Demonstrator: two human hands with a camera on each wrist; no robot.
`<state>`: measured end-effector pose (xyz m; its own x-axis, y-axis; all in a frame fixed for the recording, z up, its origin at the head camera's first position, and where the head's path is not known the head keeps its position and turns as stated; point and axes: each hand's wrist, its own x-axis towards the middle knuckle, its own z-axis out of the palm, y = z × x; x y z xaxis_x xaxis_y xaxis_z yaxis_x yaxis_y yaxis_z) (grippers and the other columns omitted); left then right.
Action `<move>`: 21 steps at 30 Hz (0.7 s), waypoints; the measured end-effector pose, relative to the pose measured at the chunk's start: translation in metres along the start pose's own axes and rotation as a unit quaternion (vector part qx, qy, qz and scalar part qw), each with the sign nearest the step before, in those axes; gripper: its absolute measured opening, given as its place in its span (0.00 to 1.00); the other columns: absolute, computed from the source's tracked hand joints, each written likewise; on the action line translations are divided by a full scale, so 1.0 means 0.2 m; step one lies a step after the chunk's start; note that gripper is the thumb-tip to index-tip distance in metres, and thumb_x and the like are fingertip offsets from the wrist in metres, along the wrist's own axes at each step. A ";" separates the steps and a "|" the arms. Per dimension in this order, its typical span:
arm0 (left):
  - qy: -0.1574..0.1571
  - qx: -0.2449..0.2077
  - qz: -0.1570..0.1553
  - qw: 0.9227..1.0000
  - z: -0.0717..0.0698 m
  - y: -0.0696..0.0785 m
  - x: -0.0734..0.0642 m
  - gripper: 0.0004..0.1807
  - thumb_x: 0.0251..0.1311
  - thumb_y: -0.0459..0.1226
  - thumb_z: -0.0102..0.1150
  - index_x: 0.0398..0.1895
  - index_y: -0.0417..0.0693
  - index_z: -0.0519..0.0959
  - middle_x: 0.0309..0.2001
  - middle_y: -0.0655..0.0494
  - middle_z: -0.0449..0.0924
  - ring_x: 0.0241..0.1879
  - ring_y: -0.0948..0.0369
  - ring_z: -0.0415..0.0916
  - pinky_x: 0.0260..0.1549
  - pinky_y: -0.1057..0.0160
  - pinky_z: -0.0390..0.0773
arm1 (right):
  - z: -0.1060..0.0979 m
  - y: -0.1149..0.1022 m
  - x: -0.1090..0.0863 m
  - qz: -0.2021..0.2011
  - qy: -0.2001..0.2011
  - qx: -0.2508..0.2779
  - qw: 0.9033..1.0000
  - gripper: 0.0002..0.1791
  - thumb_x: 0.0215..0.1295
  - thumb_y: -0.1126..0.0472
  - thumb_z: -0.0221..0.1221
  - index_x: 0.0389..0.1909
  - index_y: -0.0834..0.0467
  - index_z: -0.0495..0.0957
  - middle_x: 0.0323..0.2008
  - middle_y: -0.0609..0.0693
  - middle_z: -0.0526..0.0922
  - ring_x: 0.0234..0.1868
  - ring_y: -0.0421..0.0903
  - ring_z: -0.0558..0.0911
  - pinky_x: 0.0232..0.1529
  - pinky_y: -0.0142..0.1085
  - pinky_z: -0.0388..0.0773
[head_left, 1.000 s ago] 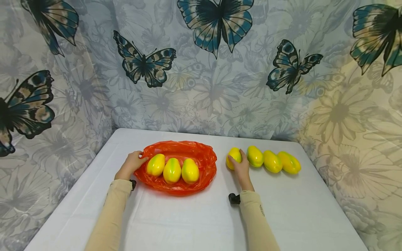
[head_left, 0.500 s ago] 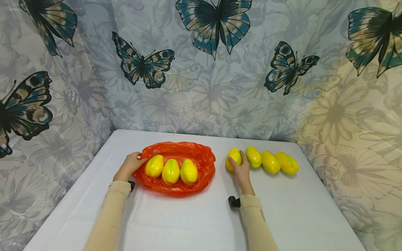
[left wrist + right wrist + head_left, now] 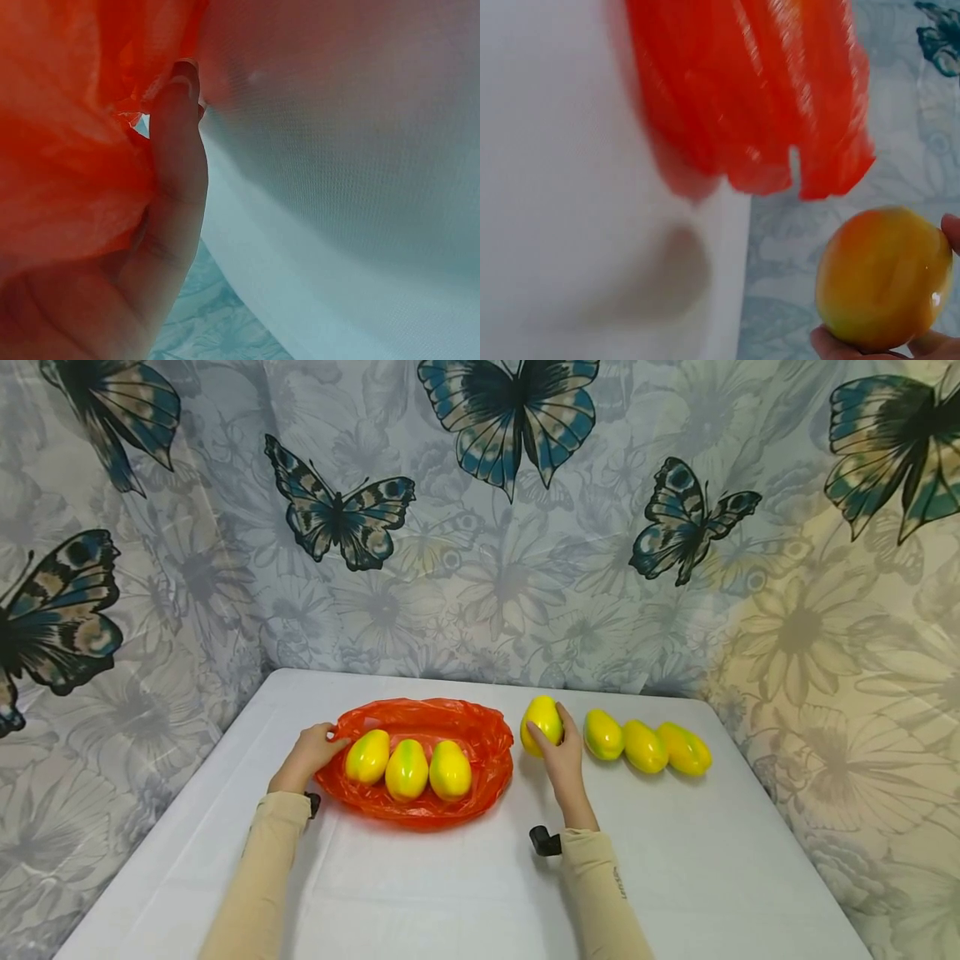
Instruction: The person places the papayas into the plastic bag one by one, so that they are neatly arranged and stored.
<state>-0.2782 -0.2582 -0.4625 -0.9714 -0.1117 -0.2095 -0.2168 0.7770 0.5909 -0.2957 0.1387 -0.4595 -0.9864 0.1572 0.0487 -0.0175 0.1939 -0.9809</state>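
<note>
A red plastic bag [image 3: 491,777] lies opened wide on the table, with three glossy yellow mangoes [image 3: 407,770] side by side inside it. My left hand [image 3: 309,756] pinches the bag's left rim; in the left wrist view a finger [image 3: 176,165] lies along the crumpled red plastic. To the right of the bag, my right hand [image 3: 561,752] grips another yellow mango [image 3: 542,724] between thumb and fingers. The right wrist view shows this held mango [image 3: 885,277] raised off the table, its shadow on the white cloth, near the bag's edge [image 3: 757,150].
Three more yellow mangoes [image 3: 645,747] lie in a row on the right of the white-covered table [image 3: 435,893]. Behind and at the sides hangs a butterfly-patterned cloth [image 3: 510,577]. Black wrist cameras [image 3: 545,841] stick out by the sleeves.
My right hand has lifted the mango and moved it slightly left toward the bag, away from the row. The left hand keeps its place at the bag's rim.
</note>
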 end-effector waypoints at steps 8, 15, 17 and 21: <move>0.002 -0.002 -0.003 1.000 0.00 0.01 0.00 0.31 0.72 0.43 0.48 0.66 0.25 0.62 0.62 0.26 0.68 0.59 0.38 0.71 0.59 0.43 0.74 | 0.11 -0.09 -0.09 -0.019 -0.031 0.017 0.999 0.42 0.65 0.51 0.62 0.76 0.51 0.54 0.74 0.56 0.59 0.70 0.56 0.65 0.72 0.51 0.63; 0.004 0.002 0.002 1.000 0.00 0.00 0.00 0.31 0.71 0.43 0.49 0.66 0.24 0.62 0.62 0.26 0.68 0.58 0.37 0.72 0.58 0.42 0.75 | 0.20 -0.13 -0.15 -0.034 -0.069 0.026 0.997 0.41 0.65 0.51 0.62 0.75 0.50 0.55 0.74 0.56 0.60 0.70 0.56 0.65 0.72 0.51 0.63; 0.006 0.003 0.004 1.000 0.00 0.00 0.01 0.31 0.71 0.43 0.49 0.66 0.24 0.62 0.62 0.25 0.68 0.58 0.37 0.72 0.58 0.42 0.75 | 0.23 -0.14 -0.16 -0.033 -0.079 0.025 0.996 0.41 0.65 0.51 0.62 0.75 0.50 0.55 0.74 0.56 0.60 0.70 0.57 0.65 0.72 0.51 0.63; 0.007 0.003 0.003 1.000 0.01 -0.01 0.01 0.31 0.72 0.43 0.49 0.66 0.24 0.62 0.62 0.26 0.68 0.58 0.38 0.72 0.58 0.43 0.75 | 0.26 -0.19 -0.22 -0.031 -0.099 0.026 0.994 0.40 0.66 0.54 0.62 0.75 0.55 0.55 0.73 0.59 0.60 0.70 0.59 0.66 0.71 0.52 0.64</move>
<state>-0.2801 -0.2587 -0.4647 -0.9737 -0.1158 -0.1960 -0.2112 0.7810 0.5878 -0.2598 0.0734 -0.4341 -0.9959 -0.0487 0.0768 -0.0832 0.1469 -0.9856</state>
